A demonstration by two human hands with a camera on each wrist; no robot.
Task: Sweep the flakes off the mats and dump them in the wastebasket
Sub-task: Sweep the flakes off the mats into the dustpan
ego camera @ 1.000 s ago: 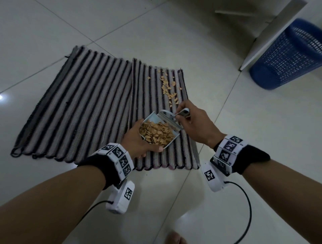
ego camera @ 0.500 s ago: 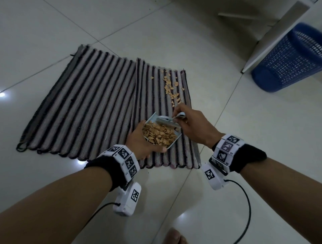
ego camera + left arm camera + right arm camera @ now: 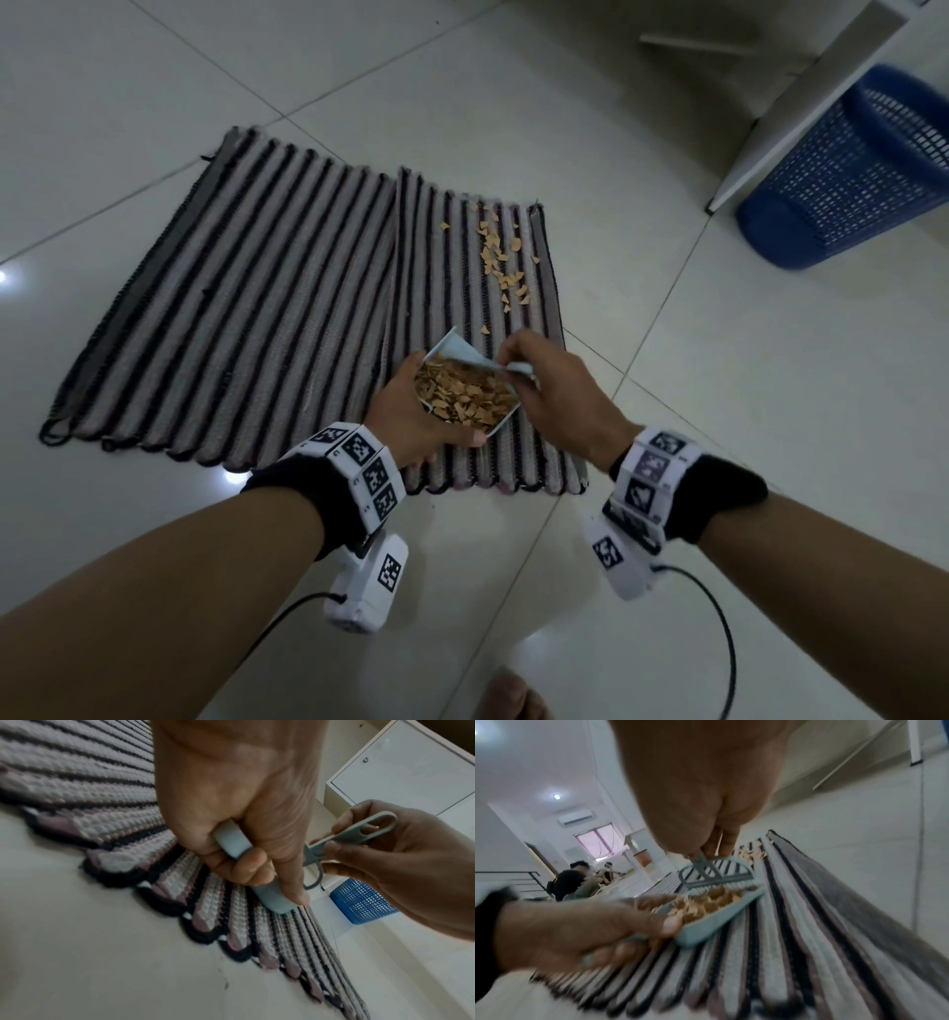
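Dim, wide-angle warp, blurred edges

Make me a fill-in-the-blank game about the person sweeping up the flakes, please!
1. The left hand holds a small dustpan full of ____.
2. The right hand pinches the handle of a little ____.
3. The wastebasket standing on the floor is coloured ____.
4. Loose flakes lie on the ____ mat of the two striped mats.

Missing words: flakes; brush; blue; right
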